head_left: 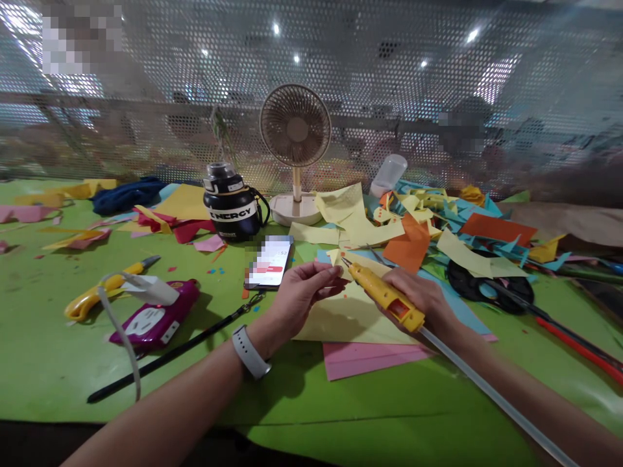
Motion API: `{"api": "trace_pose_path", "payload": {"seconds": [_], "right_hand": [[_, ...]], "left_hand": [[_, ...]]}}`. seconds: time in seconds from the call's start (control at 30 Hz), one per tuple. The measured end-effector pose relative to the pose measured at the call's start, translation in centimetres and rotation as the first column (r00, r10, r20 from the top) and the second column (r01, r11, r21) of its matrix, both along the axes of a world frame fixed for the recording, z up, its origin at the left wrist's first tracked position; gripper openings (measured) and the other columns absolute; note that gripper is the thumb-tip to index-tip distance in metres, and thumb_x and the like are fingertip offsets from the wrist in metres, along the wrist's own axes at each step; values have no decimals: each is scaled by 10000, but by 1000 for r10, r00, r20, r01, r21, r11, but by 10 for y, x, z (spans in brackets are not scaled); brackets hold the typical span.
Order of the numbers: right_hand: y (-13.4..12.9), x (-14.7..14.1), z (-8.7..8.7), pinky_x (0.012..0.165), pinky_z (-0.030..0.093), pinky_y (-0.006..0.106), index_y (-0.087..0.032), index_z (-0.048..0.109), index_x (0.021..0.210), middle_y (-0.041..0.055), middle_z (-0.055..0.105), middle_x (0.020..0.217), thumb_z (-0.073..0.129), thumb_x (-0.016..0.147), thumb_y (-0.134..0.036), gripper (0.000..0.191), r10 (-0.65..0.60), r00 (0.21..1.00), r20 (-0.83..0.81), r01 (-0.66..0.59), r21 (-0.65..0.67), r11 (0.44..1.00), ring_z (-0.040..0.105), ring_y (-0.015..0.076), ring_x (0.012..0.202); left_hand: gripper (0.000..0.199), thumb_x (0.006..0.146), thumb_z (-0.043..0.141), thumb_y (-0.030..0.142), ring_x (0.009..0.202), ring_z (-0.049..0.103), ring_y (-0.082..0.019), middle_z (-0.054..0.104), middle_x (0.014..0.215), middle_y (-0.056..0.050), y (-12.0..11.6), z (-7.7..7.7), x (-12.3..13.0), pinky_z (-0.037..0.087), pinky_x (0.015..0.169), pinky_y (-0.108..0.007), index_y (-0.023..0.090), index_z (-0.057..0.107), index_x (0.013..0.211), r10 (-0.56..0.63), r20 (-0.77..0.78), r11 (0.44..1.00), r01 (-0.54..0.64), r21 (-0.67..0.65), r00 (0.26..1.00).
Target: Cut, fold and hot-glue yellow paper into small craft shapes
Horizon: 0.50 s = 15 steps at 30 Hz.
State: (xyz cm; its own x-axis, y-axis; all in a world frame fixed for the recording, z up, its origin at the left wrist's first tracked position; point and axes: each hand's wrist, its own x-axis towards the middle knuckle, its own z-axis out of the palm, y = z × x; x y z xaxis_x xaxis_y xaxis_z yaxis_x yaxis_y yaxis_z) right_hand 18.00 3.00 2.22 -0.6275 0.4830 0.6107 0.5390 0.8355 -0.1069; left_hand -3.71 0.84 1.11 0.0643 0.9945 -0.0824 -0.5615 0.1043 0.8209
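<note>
Between its thumb and fingers, my left hand (pixel 309 292) pinches a small pale yellow paper piece (pixel 333 257). My right hand (pixel 421 298) is wrapped round a yellow glue gun (pixel 384 295), whose tip points left and almost meets my left fingertips. A clear glue stick (pixel 479 379) runs out of the gun's back end along my right forearm. Under both hands lie sheets of pale yellow paper (pixel 335 321), with pink paper (pixel 372 359) and light blue paper (pixel 462 305) showing beneath.
A phone (pixel 270 261), black bottle (pixel 231 211) and fan (pixel 296 130) stand or lie ahead. At left are a yellow cutter (pixel 104 288), purple power strip (pixel 160 314) and black strap (pixel 185 347). Paper scraps (pixel 438 207) and a black reel (pixel 462 279) lie right.
</note>
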Motion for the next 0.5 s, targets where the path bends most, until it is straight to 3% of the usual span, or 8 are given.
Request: {"api": "trace_pose_path", "payload": {"seconds": [0.33,0.5], "right_hand": [[-2,1,4,534,403,232,-207,508,854,12,587,718,522,832,-202,26,-5,1000,-15,5,17,1000,557,133,617],[-3,0,3,561,413,238,-197,528,881,27,598,738,524,840,-220,48,1,1000,21,0,-46,999,573,147,665]], "left_hand": [[222,607,835,268,675,689,-134,718,709,-42,0,2,0,546,695,-224,116,704,703,3,1,1000,-3,-10,1000],[262,569,855,285,661,689,-135,713,704,-35,0,3,1,550,692,-228,113,704,696,18,3,1000,-18,-20,1000]]}}
